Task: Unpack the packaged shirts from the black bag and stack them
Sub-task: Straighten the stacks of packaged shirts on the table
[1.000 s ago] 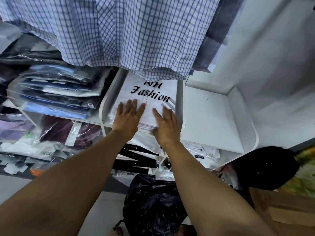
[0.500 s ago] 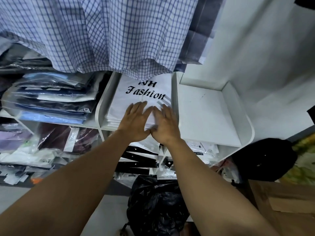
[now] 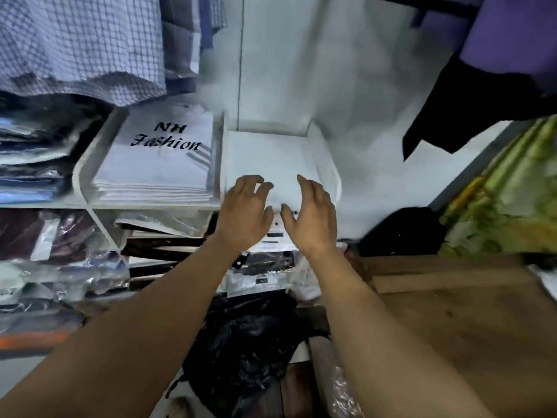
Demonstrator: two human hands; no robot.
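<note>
On white compartmented shelf (image 3: 271,152): stack of white "NH Fashion" packages (image 3: 156,170) in middle bay; blue and dark packaged shirts (image 3: 33,164) piled in left bay; jumbled packaged shirts (image 3: 60,236) on tier beneath.

White wall (image 3: 346,70), white shelving (image 3: 327,164)

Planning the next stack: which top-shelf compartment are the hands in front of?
The rightmost compartment, with the rounded side wall. The left hand and right hand hover at its front edge; the one beside it holds the NH Fashion stack.
</note>
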